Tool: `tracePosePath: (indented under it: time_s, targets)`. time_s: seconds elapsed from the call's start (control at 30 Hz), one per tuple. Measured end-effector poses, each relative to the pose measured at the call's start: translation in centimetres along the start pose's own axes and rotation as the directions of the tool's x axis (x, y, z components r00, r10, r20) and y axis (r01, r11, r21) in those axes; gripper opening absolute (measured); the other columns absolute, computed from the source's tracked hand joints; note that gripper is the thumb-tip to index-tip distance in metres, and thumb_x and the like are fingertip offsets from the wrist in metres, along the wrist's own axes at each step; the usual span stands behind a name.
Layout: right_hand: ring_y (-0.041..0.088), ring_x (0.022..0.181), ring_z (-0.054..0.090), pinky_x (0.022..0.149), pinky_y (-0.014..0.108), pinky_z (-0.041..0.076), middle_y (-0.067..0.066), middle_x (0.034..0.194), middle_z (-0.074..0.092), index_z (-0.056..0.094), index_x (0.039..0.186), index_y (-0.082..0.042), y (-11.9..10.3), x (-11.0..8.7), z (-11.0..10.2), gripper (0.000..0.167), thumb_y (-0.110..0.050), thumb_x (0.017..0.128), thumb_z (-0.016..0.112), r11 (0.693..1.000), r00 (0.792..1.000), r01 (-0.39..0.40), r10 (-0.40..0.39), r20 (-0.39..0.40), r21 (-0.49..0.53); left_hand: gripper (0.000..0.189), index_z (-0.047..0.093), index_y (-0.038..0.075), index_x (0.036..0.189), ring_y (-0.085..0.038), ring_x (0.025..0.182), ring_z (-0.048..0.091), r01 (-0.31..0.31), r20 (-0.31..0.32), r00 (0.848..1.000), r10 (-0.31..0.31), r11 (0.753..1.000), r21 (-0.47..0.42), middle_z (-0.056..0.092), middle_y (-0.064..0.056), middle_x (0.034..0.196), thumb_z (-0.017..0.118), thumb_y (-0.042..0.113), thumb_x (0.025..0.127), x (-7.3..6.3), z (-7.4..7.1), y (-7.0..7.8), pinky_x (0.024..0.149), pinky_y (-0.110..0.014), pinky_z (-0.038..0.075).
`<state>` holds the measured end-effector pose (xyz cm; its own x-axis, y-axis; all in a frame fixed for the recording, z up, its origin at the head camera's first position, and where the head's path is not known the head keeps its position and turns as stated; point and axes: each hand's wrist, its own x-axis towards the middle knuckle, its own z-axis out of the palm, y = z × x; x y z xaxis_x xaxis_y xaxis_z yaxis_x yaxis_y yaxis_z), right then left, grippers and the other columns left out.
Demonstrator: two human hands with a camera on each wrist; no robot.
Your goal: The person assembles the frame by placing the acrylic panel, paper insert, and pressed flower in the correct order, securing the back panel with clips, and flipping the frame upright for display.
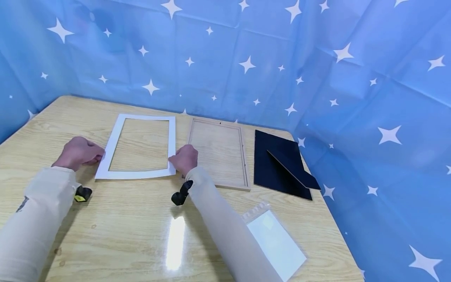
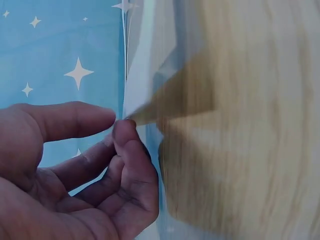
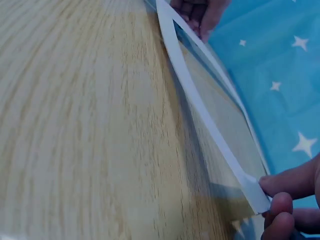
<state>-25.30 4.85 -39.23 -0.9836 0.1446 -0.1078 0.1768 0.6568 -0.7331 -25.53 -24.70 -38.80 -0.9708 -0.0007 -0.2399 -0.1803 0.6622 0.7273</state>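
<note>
On the table (image 1: 123, 235), the white mat (image 1: 137, 175) is held slightly bowed, left of the frame (image 1: 244, 156); the backing (image 1: 267, 172) lies right of that, the sleeve (image 1: 276, 243) nearer the person. The left hand (image 1: 78, 152) and right hand (image 1: 186, 158) pinch the mat's opposite sides. Positioning the mat seems the step; the next move likely calls for both hands working level.

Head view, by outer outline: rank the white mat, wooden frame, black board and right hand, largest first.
1. White mat and wooden frame: too alike to rank, with the frame partly covered.
2. Black board
3. Right hand
</note>
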Motion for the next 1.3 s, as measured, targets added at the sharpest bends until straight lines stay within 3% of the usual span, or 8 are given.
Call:
tracePosePath:
  time_s: [0.17, 0.27, 0.4, 0.5, 0.67, 0.9, 1.1, 1.3]
  targets:
    - [0.013, 0.05, 0.031, 0.049, 0.026, 0.033, -0.006, 0.047, 0.025, 0.038, 0.045, -0.017, 0.0, -0.1, -0.7, 0.057, -0.012, 0.085, 0.079, 0.998, 1.0, -0.002, 0.001, 0.006, 0.062, 0.043, 0.062, -0.015, 0.12, -0.009, 0.069, 0.061, -0.006, -0.02, 1.0, 0.005, 0.999, -0.048, 0.067, 0.007, 0.069, 0.061, 0.017, 0.091, -0.1, 0.1, 0.2, 0.062, -0.026, 0.053]
    - [0.012, 0.061, 0.043, 0.056, 0.026, 0.04, -0.003, 0.057, 0.046, 0.054, 0.052, -0.013, 0.0, -0.2, -1.3, 0.041, -0.014, 0.085, 0.079, 0.995, 1.0, 0.003, -0.001, -0.018, 0.098, 0.046, 0.06, -0.016, 0.124, -0.004, 0.069, 0.063, -0.023, -0.014, 1.0, 0.021, 0.996, -0.088, 0.068, 0.009, 0.071, 0.061, 0.017, 0.092, -0.2, 0.2, 0.4, 0.064, -0.024, 0.055]
    - [0.013, 0.067, 0.051, 0.058, 0.026, 0.042, -0.003, 0.067, 0.059, 0.064, 0.062, -0.013, 0.1, 0.0, -2.4, 0.028, -0.015, 0.086, 0.078, 0.991, 0.999, 0.007, -0.002, -0.039, 0.131, 0.047, 0.056, -0.018, 0.128, 0.003, 0.068, 0.063, -0.045, -0.006, 0.999, 0.044, 0.987, -0.154, 0.067, 0.015, 0.071, 0.06, 0.016, 0.095, -0.1, 0.4, 1.0, 0.068, -0.022, 0.058]
    - [0.013, 0.064, 0.05, 0.056, 0.026, 0.041, -0.004, 0.064, 0.054, 0.062, 0.062, -0.014, 0.4, 0.3, -3.3, 0.029, -0.016, 0.086, 0.077, 0.987, 0.999, 0.003, 0.002, -0.033, 0.159, 0.05, 0.052, -0.019, 0.132, 0.005, 0.071, 0.063, -0.055, 0.016, 0.998, 0.059, 0.978, -0.203, 0.065, 0.017, 0.073, 0.059, 0.015, 0.097, 0.0, 0.5, 1.7, 0.07, -0.02, 0.059]
    - [0.017, 0.076, 0.06, 0.063, 0.026, 0.047, 0.002, 0.088, 0.065, 0.072, 0.084, -0.009, 1.4, 0.5, -5.2, 0.011, -0.017, 0.087, 0.077, 0.976, 0.999, -0.007, 0.014, -0.03, 0.218, 0.052, 0.047, -0.016, 0.136, 0.007, 0.076, 0.064, -0.073, 0.068, 0.993, 0.095, 0.958, -0.276, 0.064, 0.023, 0.078, 0.059, 0.019, 0.099, -0.2, 1.0, 3.0, 0.076, -0.018, 0.058]
    - [0.014, 0.061, 0.06, 0.051, 0.023, 0.048, 0.004, 0.08, 0.067, 0.067, 0.095, -0.004, 3.5, 0.3, -8.3, 0.011, -0.013, 0.092, 0.072, 0.94, 0.998, -0.007, -0.016, 0.064, 0.342, 0.059, 0.041, -0.013, 0.143, 0.01, 0.084, 0.063, -0.124, 0.135, 0.975, 0.177, 0.936, -0.331, 0.062, 0.024, 0.091, 0.057, 0.026, 0.102, -0.6, 2.1, 4.8, 0.083, -0.016, 0.056]
    - [0.013, 0.053, 0.054, 0.052, 0.026, 0.048, 0.002, 0.071, 0.066, 0.057, 0.093, -0.006, 5.5, 0.1, -11.5, 0.01, -0.01, 0.096, 0.066, 0.896, 0.995, -0.013, -0.031, 0.093, 0.443, 0.054, 0.042, -0.002, 0.147, 0.007, 0.1, 0.062, -0.215, 0.212, 0.933, 0.291, 0.923, -0.32, 0.062, 0.009, 0.122, 0.053, 0.029, 0.104, -0.5, 3.6, 6.9, 0.097, -0.024, 0.052]
    - [0.014, 0.055, 0.052, 0.056, 0.029, 0.048, -0.001, 0.071, 0.064, 0.056, 0.094, -0.007, 8.3, 0.2, -13.9, 0.01, -0.011, 0.097, 0.065, 0.893, 0.998, -0.018, -0.009, 0.058, 0.45, 0.048, 0.047, 0.0, 0.145, -0.002, 0.104, 0.063, -0.227, 0.235, 0.921, 0.311, 0.917, -0.327, 0.056, -0.017, 0.142, 0.053, 0.025, 0.104, -0.2, 6.3, 9.2, 0.101, -0.035, 0.052]
